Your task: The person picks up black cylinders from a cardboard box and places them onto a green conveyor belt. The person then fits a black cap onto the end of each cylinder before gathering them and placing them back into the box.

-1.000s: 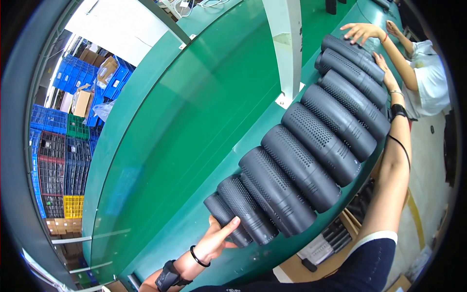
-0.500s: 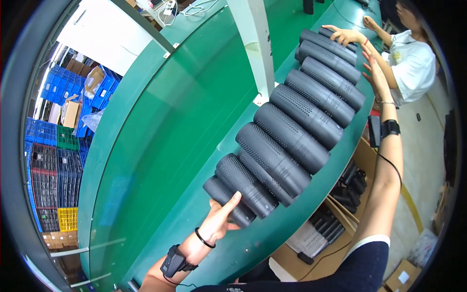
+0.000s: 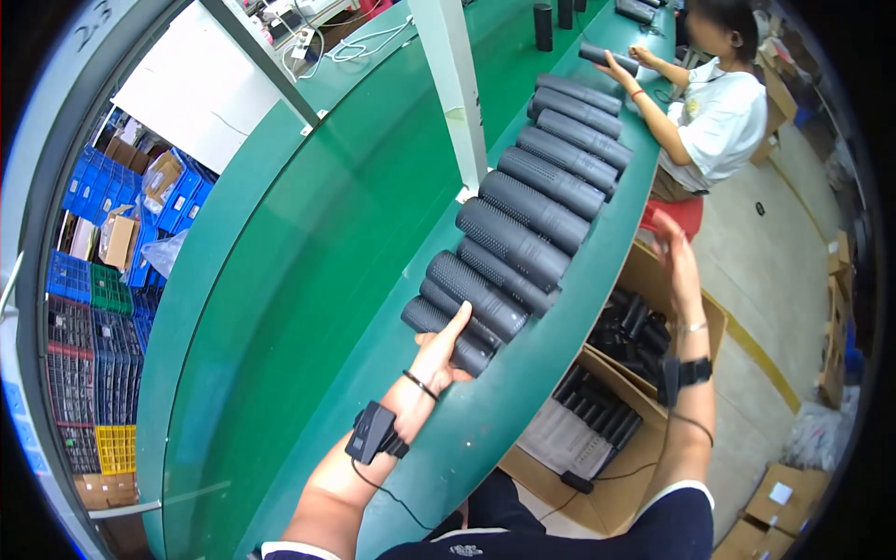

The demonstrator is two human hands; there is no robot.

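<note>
Cylinder (image 3: 429,320) partly behind left grip (image 3: 439,357)

- The head view comes from the left of two cameras worn side by side on the person's head.
- It looks steeply down on the green tabletop (image 3: 504,401), near enough that the row of perforated cylinders (image 3: 511,245) runs through the middle.
- Its wide fisheye reaches plastic crates (image 3: 79,345) leftward and a co-worker (image 3: 723,131) at upper right, bending straight edges.
</note>
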